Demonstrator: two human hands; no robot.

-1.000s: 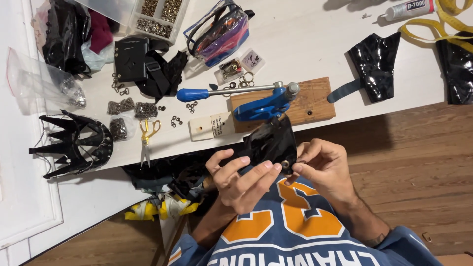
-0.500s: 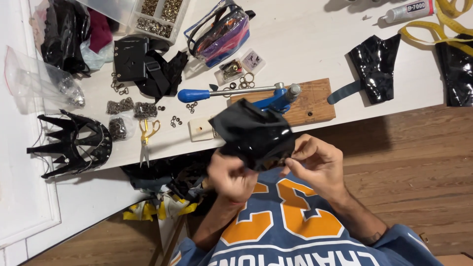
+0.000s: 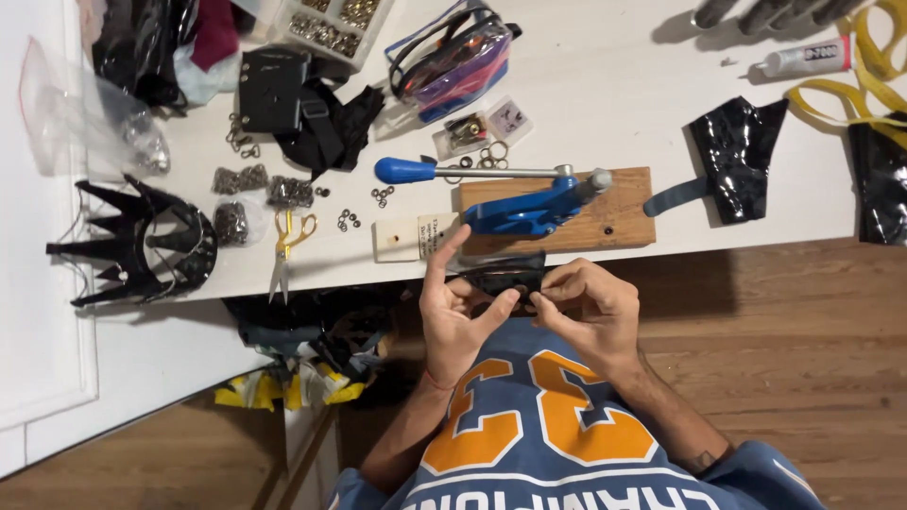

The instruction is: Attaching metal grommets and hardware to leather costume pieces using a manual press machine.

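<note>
Two hands are meeting just below the middle of the frame, both working on a small black glossy piece (image 3: 501, 280) that is sitting between them, at the near edge of the white table (image 3: 605, 85). The left hand (image 3: 458, 312) is pinching the piece from the left with thumb and middle fingers, its index finger sticking straight up toward the table edge. The right hand (image 3: 588, 307) is curling its fingers tightly onto the piece's right end — fingertips of both hands are almost touching. What exactly sits under the fingertips is too small to tell.

Just above the hands, a blue lever press (image 3: 529, 203) is standing on a wooden block (image 3: 619, 212), its blue-capped handle reaching left. A small cream card (image 3: 411, 236) is lying at the block's left end. Further left, yellow-handled scissors (image 3: 286, 247) are lying near scattered metal rings (image 3: 348, 220), and a black spiked crown (image 3: 137, 241) is resting at the left of the frame. At upper right, a black glossy cutout (image 3: 737, 156) is lying flat, with a tube of glue (image 3: 803, 59) above it — well apart from the hands.
</note>
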